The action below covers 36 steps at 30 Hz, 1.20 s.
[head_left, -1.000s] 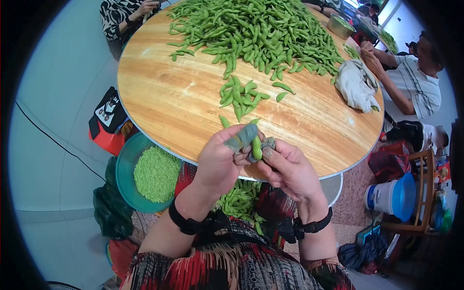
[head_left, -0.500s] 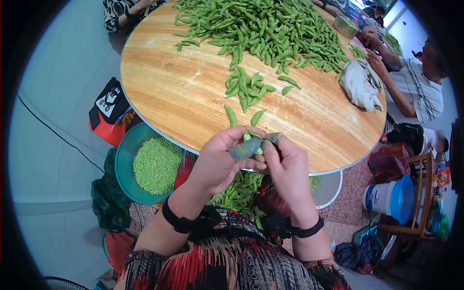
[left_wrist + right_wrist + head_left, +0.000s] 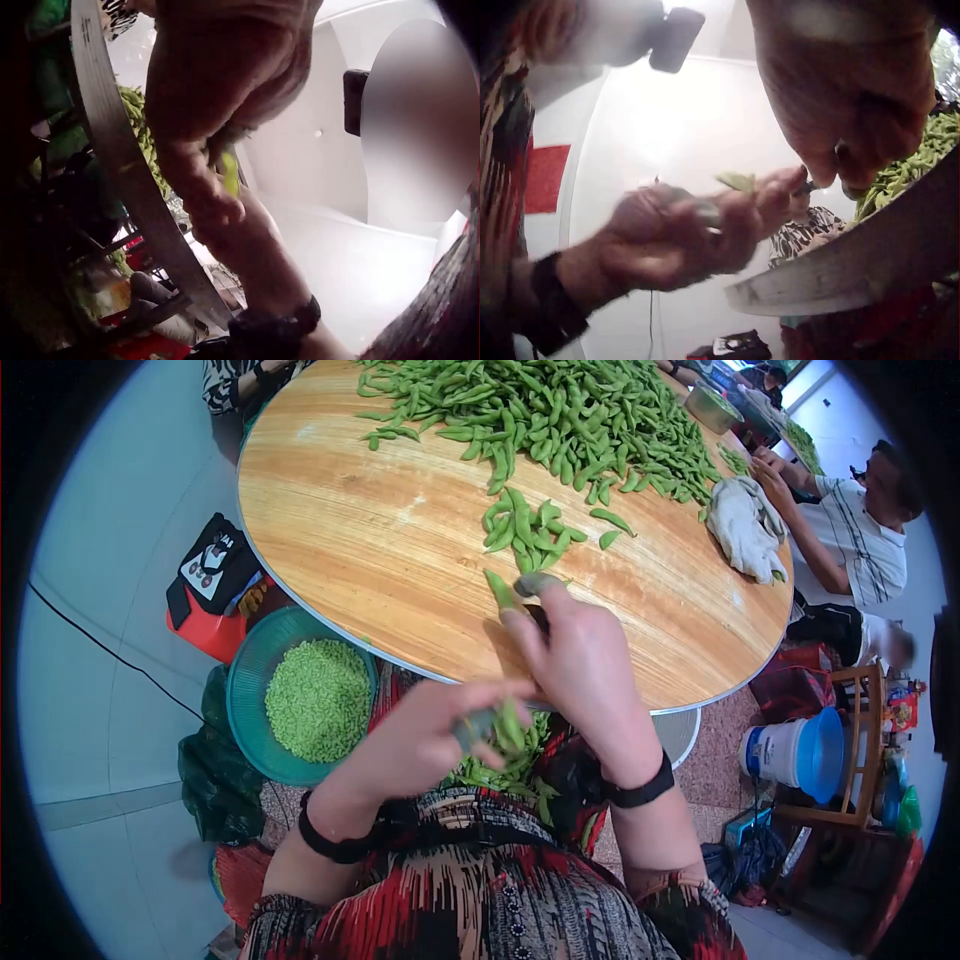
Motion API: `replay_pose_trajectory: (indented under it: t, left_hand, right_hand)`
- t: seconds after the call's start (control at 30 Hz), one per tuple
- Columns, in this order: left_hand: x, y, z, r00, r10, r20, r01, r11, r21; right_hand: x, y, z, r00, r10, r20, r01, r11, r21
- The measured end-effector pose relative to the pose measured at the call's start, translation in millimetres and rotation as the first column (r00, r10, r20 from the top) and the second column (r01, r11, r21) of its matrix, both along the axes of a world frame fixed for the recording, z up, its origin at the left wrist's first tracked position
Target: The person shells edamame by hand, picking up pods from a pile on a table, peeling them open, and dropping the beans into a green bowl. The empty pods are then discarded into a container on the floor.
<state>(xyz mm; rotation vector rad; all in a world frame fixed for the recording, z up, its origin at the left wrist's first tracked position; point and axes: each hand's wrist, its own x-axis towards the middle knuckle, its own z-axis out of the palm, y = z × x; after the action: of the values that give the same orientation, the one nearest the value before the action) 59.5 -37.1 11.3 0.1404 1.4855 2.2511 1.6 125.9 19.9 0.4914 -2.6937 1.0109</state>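
In the head view my right hand [image 3: 590, 660] reaches over the table's near part, thumb and covered fingertip closing on a green soybean pod [image 3: 498, 588]. My left hand [image 3: 425, 735], blurred, is below the table's edge, fingers bent around a green pod [image 3: 512, 728]. The right wrist view shows that pod [image 3: 736, 181] sticking up between the left fingers. Grey-green covers wrap some fingertips on both hands. A small cluster of pods [image 3: 530, 530] lies beyond the right hand, in front of the large pod heap [image 3: 560, 420].
Left of the round wooden table [image 3: 350, 530], a green basket [image 3: 245, 705] holds shelled beans [image 3: 318, 700]. More pods lie in the lap area below the left hand. A whitish cloth [image 3: 745, 525] lies at the right edge, near a seated person [image 3: 860, 550].
Both hands worked together at one pod near the table's edge. They have since parted: the left came down toward the lap with a pod, the right went forward to a pod on the table.
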Motion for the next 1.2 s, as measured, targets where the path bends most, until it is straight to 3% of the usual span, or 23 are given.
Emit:
replay_pose_trajectory:
  t: [0.03,0.07,0.13,0.2,0.23,0.27,0.3,0.33,0.4,0.47,0.53,0.57,0.63,0.77,0.83,0.87,0.93,0.97,1.03,1.07,1.13,1.2]
  left_hand:
    - [1,-3,2,0.954,-0.199,-0.224,0.115,0.933,-0.340]
    - [2,-5,2,0.826,-0.442,-0.351,0.122,0.747,-0.653]
    - [1,-5,0,0.843,-0.426,-0.330,0.130,0.755,-0.643]
    - [-2,-6,-5,0.942,-0.155,-0.297,-0.021,0.858,-0.513]
    - [-5,-5,-8,0.943,-0.153,-0.295,-0.020,0.861,-0.509]
    - [-9,-3,-12,0.989,0.104,-0.109,-0.116,0.987,-0.107]
    - [-13,-2,-14,0.951,0.257,0.171,-0.297,0.915,0.275]
    - [-16,-3,-14,0.951,0.254,0.174,-0.295,0.915,0.276]
    - [-24,-2,-12,0.962,0.006,0.272,-0.143,0.861,0.488]
    - [-26,1,-17,0.975,-0.007,0.222,-0.109,0.855,0.507]
    - [-28,5,-21,0.978,0.125,0.167,-0.193,0.847,0.496]
    - [-27,8,-19,0.978,0.124,0.166,-0.192,0.848,0.494]
    - [-24,15,-12,0.945,0.322,0.058,-0.323,0.887,0.332]
    - [-27,19,-14,0.947,0.319,0.020,-0.316,0.922,0.223]
    - [-25,23,-19,0.910,0.376,-0.174,-0.376,0.926,0.037]
    - [-25,24,-21,0.911,0.375,-0.173,-0.374,0.927,0.037]
    - [-24,24,-22,0.865,0.337,-0.373,-0.404,0.907,-0.118]
    - [-25,25,-18,0.865,0.337,-0.372,-0.404,0.907,-0.117]
    - [-27,28,-4,0.952,0.267,-0.150,-0.231,0.947,0.223]
    - [-30,27,-8,0.951,0.271,-0.146,-0.235,0.946,0.224]
    - [-36,22,-14,0.994,0.085,-0.062,-0.050,0.899,0.436]
    - [-40,23,-8,0.998,0.069,-0.012,-0.058,0.904,0.425]
  right_hand:
    - [-4,-5,0,1.000,0.017,-0.004,-0.016,0.984,0.179]
    - [-6,-10,0,0.999,0.034,-0.003,-0.030,0.935,0.353]
    - [-8,-14,-4,1.000,-0.009,0.016,0.003,0.930,0.367]
    - [-10,-7,-10,0.997,0.031,-0.067,-0.009,0.952,0.305]
    - [-9,-3,-8,0.997,0.032,-0.065,-0.010,0.951,0.310]
    - [-4,2,-4,0.961,0.089,0.264,-0.065,0.993,-0.098]
    - [1,6,0,0.818,0.258,0.514,0.029,0.874,-0.485]
    - [7,8,5,0.817,0.255,0.517,0.033,0.875,-0.483]
    - [18,11,17,0.496,0.566,0.659,0.243,0.638,-0.731]
    - [28,9,25,0.488,0.600,0.634,0.231,0.611,-0.757]
    - [35,10,28,0.559,0.480,0.676,0.183,0.724,-0.665]
    - [37,11,26,0.560,0.482,0.674,0.183,0.722,-0.668]
    - [39,15,20,0.581,0.600,0.550,0.088,0.626,-0.775]
    - [38,16,24,0.580,0.502,0.641,0.143,0.712,-0.687]
    - [38,18,22,0.608,0.496,0.620,0.098,0.728,-0.679]
    - [39,16,22,0.608,0.495,0.620,0.100,0.728,-0.679]
    - [42,12,22,0.691,0.415,0.592,0.115,0.745,-0.657]
    - [42,13,20,0.690,0.415,0.593,0.116,0.746,-0.656]
    - [43,17,17,0.566,0.599,0.567,0.259,0.523,-0.812]
    - [43,17,18,0.562,0.600,0.570,0.260,0.525,-0.810]
    - [44,17,20,0.471,0.697,0.541,0.413,0.367,-0.833]
    - [42,17,19,0.514,0.657,0.552,0.410,0.377,-0.831]
